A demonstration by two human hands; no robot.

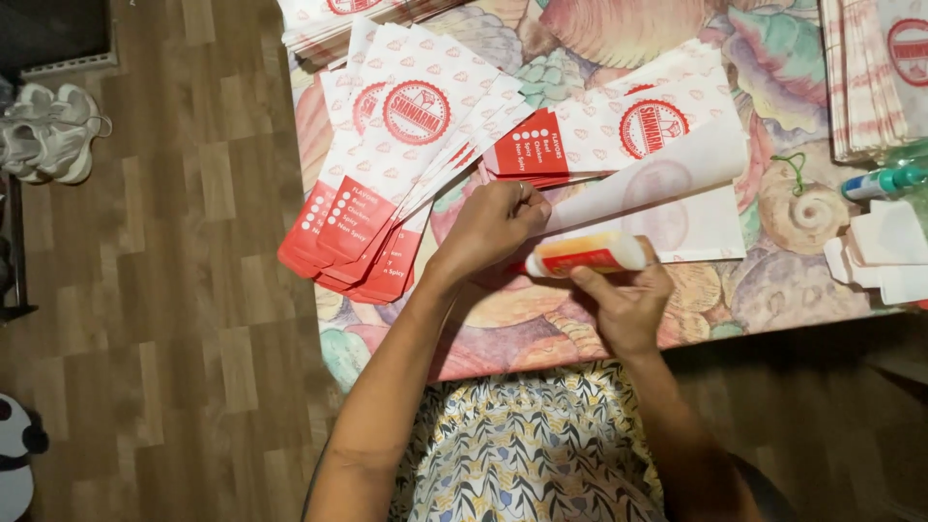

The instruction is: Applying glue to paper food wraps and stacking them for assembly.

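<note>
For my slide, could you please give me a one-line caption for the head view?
Right hand holds a glue stick while the left hand pins a folded white paper sheet beside red-and-white printed wrappers.

The wrappers [406,145] are thin matt paper printed red and white. The glue bottle [585,253] is smooth, slightly glossy plastic. A glossy patterned cloth covers the worktop [773,290]. The floor [174,290] is wood-look plank.
</note>
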